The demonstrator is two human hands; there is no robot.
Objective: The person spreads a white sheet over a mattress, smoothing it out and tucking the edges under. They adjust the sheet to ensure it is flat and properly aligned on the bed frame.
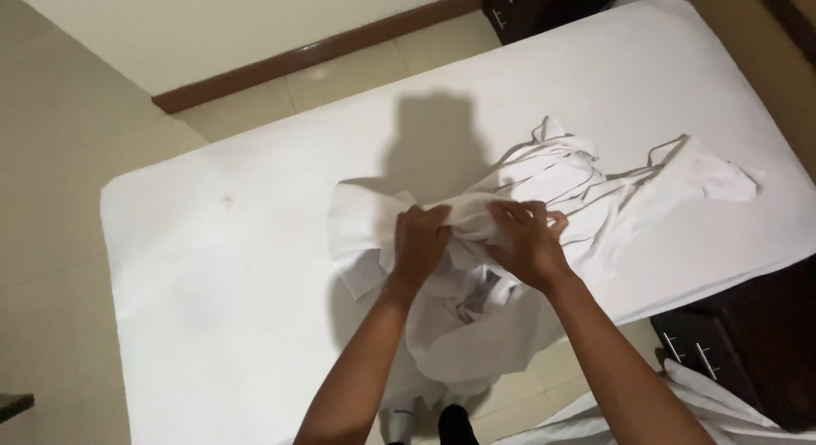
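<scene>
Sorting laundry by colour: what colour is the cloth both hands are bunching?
White cloth, plain; head view shows it.

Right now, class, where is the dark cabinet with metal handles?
In the head view, the cabinet stands lower right, on the floor beside the bed.

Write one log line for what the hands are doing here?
left hand: grips white cloth | right hand: grips same cloth | cloth: bunched on white bed, hanging over edge
</scene>
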